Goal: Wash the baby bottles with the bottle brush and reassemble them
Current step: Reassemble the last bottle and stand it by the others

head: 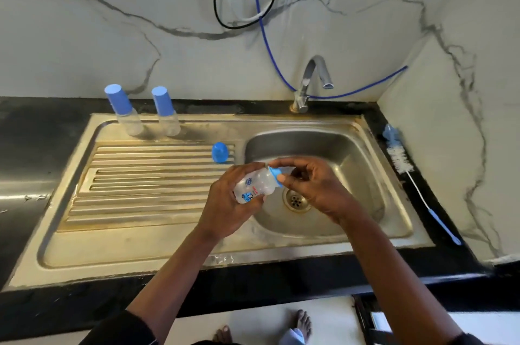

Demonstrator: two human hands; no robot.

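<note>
Baby bottle [254,185] at the centre of the frame, clear plastic with blue and red print, tipped almost onto its side above the left rim of the sink basin [365,153], neck pointing right. Gripped round base and body by the left hand [228,204], fingers curled underneath, thumb across the top. Blue screw ring [275,175] on the neck, pinched between thumb and fingertips of the right hand [312,189], the other fingers loosely bent above the drain [295,199]. Tip of the neck hidden behind those fingers.

Loose blue cap [220,152] upright on the ribbed drainboard [140,184], just up and left of the held bottle, not touching it. Two more bottles farther toward the upper left, at the back of the drainboard, both clear, upright and topped with tall blue caps: left one [123,111], right one [166,112], near each other yet apart.

Bottle brush [405,173] at the right of the frame, flat on the black counter [28,133] beside the sink's right rim, white bristles toward the top, thin handle with a blue end running down and right. Small blue piece at the bristle end, too blurred to name.

Chrome tap [312,80] at upper centre-right, spout bent over the basin. Blue hose [267,43] hanging down the marbled wall, passing behind the tap's base and off to the right. Bare feet [304,322] on pale floor at the bottom edge.
</note>
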